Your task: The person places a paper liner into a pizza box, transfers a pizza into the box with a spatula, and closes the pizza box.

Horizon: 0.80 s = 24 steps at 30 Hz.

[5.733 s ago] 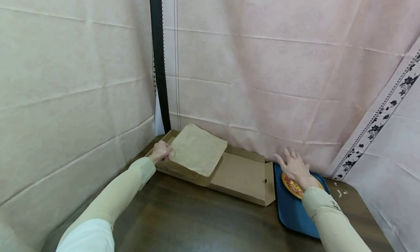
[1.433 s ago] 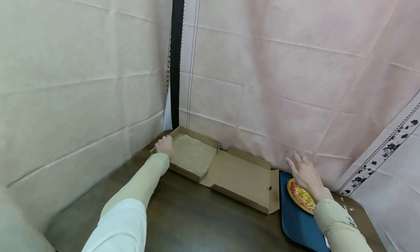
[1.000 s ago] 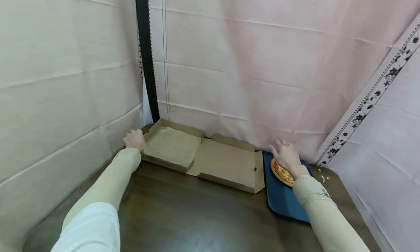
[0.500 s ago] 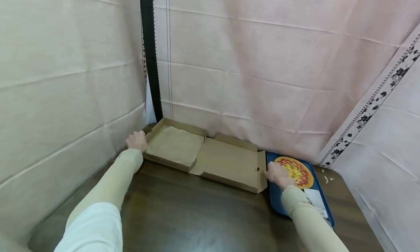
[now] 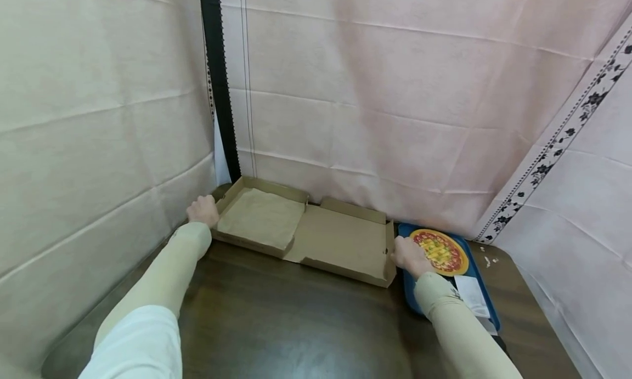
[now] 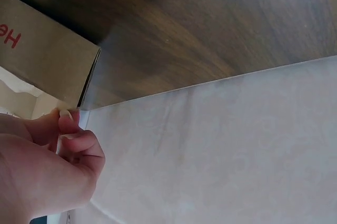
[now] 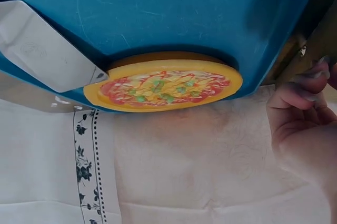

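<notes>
An unfolded cardboard pizza box lies along the back of the table, its lid spread to the right. Brown liner paper lies flat in its left half. My left hand grips the box's left side wall; in the left wrist view the thumb and curled fingers meet at the wall's edge. With curled fingers, my right hand pinches the flap at the lid's right end. Just right of that hand, a toy-like pizza sits on a blue tray.
A pizza server with a flat pale blade lies on the tray, beside the pizza. Small white scraps are on the dark wooden table past the tray. Fabric curtains stand close behind and at both sides.
The liner paper, earlier held up by my left hand, now lies in the box. My left hand has moved to the box's left wall; my right hand went from above the pizza leftward to the lid flap.
</notes>
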Each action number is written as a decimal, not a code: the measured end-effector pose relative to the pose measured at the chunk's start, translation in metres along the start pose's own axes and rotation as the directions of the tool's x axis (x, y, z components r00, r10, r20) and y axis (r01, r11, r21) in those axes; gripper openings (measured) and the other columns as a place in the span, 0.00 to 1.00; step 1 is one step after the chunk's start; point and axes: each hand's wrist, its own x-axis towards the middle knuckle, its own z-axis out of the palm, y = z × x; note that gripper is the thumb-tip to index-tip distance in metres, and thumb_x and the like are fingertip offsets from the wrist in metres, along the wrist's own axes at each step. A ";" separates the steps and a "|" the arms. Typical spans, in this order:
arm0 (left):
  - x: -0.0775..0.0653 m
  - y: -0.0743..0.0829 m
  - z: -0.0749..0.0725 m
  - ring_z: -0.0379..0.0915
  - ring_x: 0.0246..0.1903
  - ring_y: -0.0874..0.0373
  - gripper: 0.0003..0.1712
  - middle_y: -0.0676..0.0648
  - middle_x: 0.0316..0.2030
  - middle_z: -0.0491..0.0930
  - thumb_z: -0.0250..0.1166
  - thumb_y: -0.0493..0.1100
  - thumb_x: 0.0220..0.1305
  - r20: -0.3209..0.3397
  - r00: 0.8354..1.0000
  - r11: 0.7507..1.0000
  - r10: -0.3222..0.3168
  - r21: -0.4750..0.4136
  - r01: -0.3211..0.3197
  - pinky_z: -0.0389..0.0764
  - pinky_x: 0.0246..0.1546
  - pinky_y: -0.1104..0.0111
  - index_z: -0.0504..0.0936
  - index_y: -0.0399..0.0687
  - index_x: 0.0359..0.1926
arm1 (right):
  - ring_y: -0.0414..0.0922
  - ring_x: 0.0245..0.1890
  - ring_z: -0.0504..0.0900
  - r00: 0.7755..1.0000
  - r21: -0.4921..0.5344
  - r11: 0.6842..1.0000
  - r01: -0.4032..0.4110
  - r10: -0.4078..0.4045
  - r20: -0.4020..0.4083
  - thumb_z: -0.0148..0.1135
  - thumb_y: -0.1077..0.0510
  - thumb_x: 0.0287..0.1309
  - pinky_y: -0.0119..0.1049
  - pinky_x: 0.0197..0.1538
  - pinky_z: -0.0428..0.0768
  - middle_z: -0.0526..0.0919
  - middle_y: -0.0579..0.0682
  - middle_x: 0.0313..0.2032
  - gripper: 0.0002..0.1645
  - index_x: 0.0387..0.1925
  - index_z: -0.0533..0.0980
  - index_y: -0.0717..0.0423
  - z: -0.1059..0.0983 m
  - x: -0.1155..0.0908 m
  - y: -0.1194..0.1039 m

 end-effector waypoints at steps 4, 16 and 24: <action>0.001 0.000 -0.002 0.77 0.43 0.27 0.13 0.22 0.43 0.77 0.50 0.32 0.63 0.013 1.000 1.000 0.010 -0.003 -0.010 0.79 0.37 0.41 0.77 0.25 0.41 | 0.46 0.17 0.69 1.000 -0.008 1.000 -0.002 0.002 -0.012 0.57 0.62 0.58 0.36 0.20 0.65 0.63 0.47 0.14 0.17 0.15 0.67 0.55 -0.001 0.001 -0.004; 0.007 -0.006 0.002 0.78 0.39 0.29 0.12 0.23 0.40 0.78 0.50 0.31 0.63 0.000 1.000 1.000 0.023 -0.005 -0.023 0.80 0.35 0.43 0.78 0.25 0.38 | 0.47 0.18 0.70 1.000 0.024 0.999 -0.023 0.023 -0.018 0.58 0.63 0.56 0.37 0.21 0.66 0.66 0.50 0.18 0.12 0.19 0.69 0.57 0.002 0.007 -0.014; 0.008 -0.002 0.000 0.78 0.39 0.29 0.11 0.24 0.40 0.79 0.51 0.30 0.63 0.039 0.999 1.000 0.020 0.018 -0.021 0.80 0.33 0.44 0.79 0.27 0.39 | 0.47 0.18 0.70 1.000 0.003 1.000 -0.010 0.010 -0.010 0.58 0.62 0.57 0.37 0.21 0.66 0.65 0.49 0.17 0.15 0.17 0.67 0.55 0.000 0.008 -0.010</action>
